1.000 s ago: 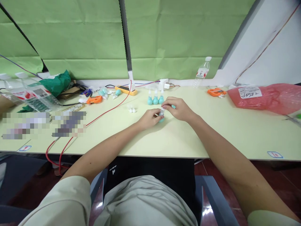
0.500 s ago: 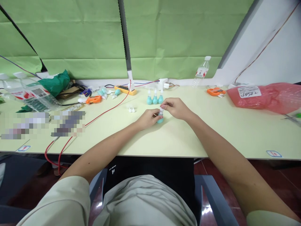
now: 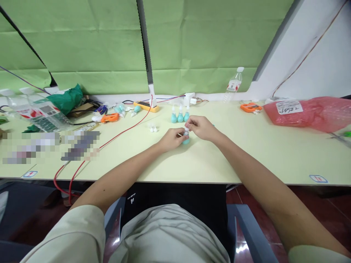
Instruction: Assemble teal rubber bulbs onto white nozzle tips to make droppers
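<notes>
A small teal squeeze bulb [image 3: 185,141] with a clear neck stands upright on the table in front of me. My left hand [image 3: 177,138] is closed around its neck, thumb and fingers on either side. From the right, my right hand [image 3: 197,126] pinches the small whitish tip [image 3: 187,129] at the top of the bulb. Just behind my hands, three similar teal bulbs [image 3: 180,117] with clear pointed nozzles stand in a row. To the left lie a few small white tips [image 3: 154,129]. A bit of teal [image 3: 213,125] shows behind my right wrist.
Bagged teal parts [image 3: 120,109], a yellow-and-black device [image 3: 146,106] and an orange-handled tool [image 3: 110,117] lie back left. Red wires [image 3: 126,128] cross the table. Clear bottles [image 3: 45,113] are at left, another bottle [image 3: 233,86] at back right, near a red plastic bag [image 3: 307,111].
My right hand has shifted slightly down and left at the top of the bulb, and a bit of teal now shows behind its wrist. My left hand keeps its hold.
</notes>
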Available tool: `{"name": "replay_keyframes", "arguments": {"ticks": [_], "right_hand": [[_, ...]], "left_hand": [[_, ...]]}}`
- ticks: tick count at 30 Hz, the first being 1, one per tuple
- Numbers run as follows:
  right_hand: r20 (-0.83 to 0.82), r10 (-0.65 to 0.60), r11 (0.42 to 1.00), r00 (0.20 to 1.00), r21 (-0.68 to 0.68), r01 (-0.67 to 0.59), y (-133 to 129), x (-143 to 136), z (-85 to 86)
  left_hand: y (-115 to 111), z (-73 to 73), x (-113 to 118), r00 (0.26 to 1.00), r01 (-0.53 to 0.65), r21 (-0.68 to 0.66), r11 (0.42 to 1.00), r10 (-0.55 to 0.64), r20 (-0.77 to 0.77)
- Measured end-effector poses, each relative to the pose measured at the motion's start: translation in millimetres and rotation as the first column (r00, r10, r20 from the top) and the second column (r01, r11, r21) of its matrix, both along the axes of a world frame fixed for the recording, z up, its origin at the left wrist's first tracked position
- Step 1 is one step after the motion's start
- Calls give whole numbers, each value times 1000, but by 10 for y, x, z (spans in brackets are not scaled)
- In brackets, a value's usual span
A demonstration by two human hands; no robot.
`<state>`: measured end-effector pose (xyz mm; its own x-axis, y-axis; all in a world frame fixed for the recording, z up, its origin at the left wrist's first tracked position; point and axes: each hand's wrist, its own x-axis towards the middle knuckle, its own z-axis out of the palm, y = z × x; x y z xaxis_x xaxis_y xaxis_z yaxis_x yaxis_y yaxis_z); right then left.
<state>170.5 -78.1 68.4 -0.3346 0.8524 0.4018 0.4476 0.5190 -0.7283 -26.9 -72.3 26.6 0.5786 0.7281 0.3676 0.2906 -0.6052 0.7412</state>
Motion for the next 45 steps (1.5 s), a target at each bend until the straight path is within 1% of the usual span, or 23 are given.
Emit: {"name": "replay_keyframes", "arguments": {"ticks": [4, 8, 10, 13, 18, 21, 25, 28, 31, 33, 34, 35, 37, 39, 40, 41, 43, 45], "right_hand": [[39, 49, 996, 998, 76, -52, -26, 29, 43], [112, 93, 985, 989, 137, -108, -24, 61, 107], [133, 119, 980, 984, 146, -138, -27, 69, 132], [169, 119, 977, 978, 155, -145, -55, 69, 158], [224, 124, 977, 967, 141, -158, -111, 81, 184], [226, 113, 982, 967, 122, -143, -112, 89, 195], [221, 68, 995, 973, 49, -81, -114, 85, 213], [238, 27, 997, 971, 57, -41, -129, 66, 207], [248, -40, 997, 968, 79, 21, -116, 23, 144], [189, -72, 996, 979, 72, 59, -79, -10, 74], [124, -58, 998, 991, 41, 54, -55, -23, 39], [31, -20, 1000, 999, -14, 21, -31, -29, 11], [-192, 84, 985, 978, -134, -111, 5, -17, -15], [-386, 149, 950, 911, -199, -240, 12, 22, 3], [-446, 165, 935, 880, -214, -283, 5, 45, 24], [-482, 176, 924, 859, -220, -313, -8, 67, 48], [-490, 200, 915, 849, -217, -341, -38, 96, 90], [-452, 218, 925, 865, -186, -331, -57, 105, 108]], "left_hand": [[0, -12, -2, 1000, -23, 8, 1000, 23, -2], [19, -24, -13, 1000, 11, 21, 1000, -12, 9], [30, -21, -21, 1000, 26, 20, 999, -26, 8], [37, -7, -32, 999, 33, 43, 999, -32, -12], [29, 11, -31, 998, 11, 106, 994, -4, -65], [23, 12, -23, 996, 1, 137, 991, 11, -85], [20, 2, -9, 995, -13, 170, 985, 29, -96], [24, -20, 1, 994, -39, 161, 986, 54, -92], [18, -42, 9, 995, -64, 129, 990, 74, -72], [-1, -40, 16, 995, -86, 106, 991, 92, -46], [-16, -29, 21, 995, -97, 96, 991, 100, -30], [-34, -11, 27, 994, -103, 85, 991, 105, -11], [-73, 45, 40, 992, -119, 70, 990, 116, 51], [-111, 115, 51, 981, -128, 43, 991, 121, 151], [-127, 150, 53, 973, -123, 13, 992, 118, 200], [-140, 183, 51, 965, -112, -23, 993, 114, 236], [-155, 238, 35, 962, -85, -76, 993, 102, 255], [-158, 277, 1, 968, -95, -61, 994, 107, 227]]}}
